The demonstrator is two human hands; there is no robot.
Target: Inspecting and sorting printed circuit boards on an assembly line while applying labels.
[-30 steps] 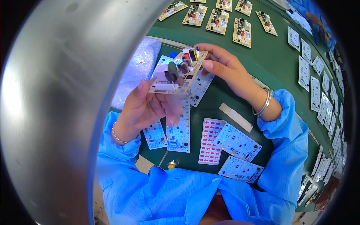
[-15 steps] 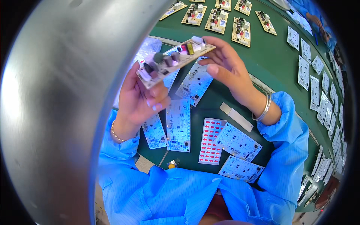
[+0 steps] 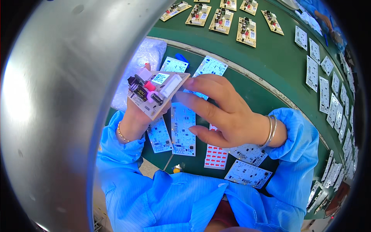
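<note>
My left hand [image 3: 135,118] grips a tan circuit board [image 3: 158,91] from beneath, most of its fingers hidden behind it. The board is tilted, with black capacitors, a red part, a white connector and a white label facing up. My right hand [image 3: 226,110] is raised beside the board's right edge, fingers apart and holding nothing; whether the index fingertip touches the edge I cannot tell. Under the hands lie white circuit boards [image 3: 183,131]. A sheet of red arrow stickers [image 3: 215,157] is partly covered by my right hand.
A large shiny metal surface [image 3: 58,116] blocks the left side. Several tan boards [image 3: 221,21] stand on the green table [image 3: 270,58] beyond a raised rim. Rows of white boards [image 3: 324,94] run down the right. Clear plastic wrap [image 3: 150,54] lies at the far left.
The tan board has turned and moved down and left in my left hand. My right hand has left its far end and come down toward me, now covering the pale strip and part of the sticker sheet.
</note>
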